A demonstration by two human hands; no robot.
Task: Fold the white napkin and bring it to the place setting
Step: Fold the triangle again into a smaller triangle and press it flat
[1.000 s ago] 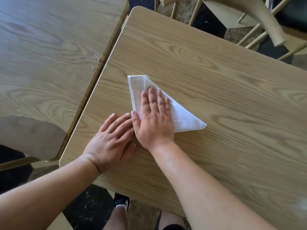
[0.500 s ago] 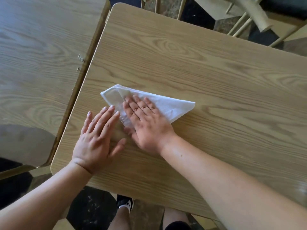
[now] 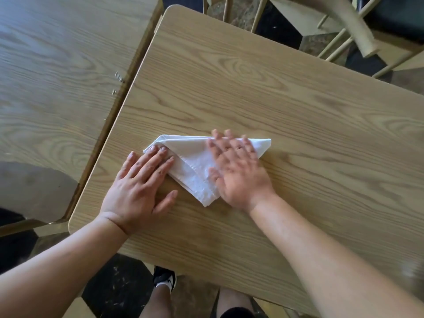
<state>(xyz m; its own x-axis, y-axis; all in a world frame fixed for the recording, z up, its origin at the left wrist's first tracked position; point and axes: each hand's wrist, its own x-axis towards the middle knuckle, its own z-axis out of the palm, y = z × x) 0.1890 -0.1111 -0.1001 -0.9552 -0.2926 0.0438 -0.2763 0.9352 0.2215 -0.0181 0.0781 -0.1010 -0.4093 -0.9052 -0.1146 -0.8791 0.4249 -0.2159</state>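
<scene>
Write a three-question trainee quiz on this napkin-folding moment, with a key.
1. True or false: the white napkin lies in a triangle shape on the table.
2. Which hand shows motion blur? A) left hand B) right hand
3. Fill in: the left hand's fingertips rest on the napkin's ____ corner as seen in the picture.

Key: 1 true; 2 B; 3 left.

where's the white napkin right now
In the head view the white napkin lies flat as a folded triangle on the nearer wooden table, left of centre, pinned under the left hand and right hand.
</scene>
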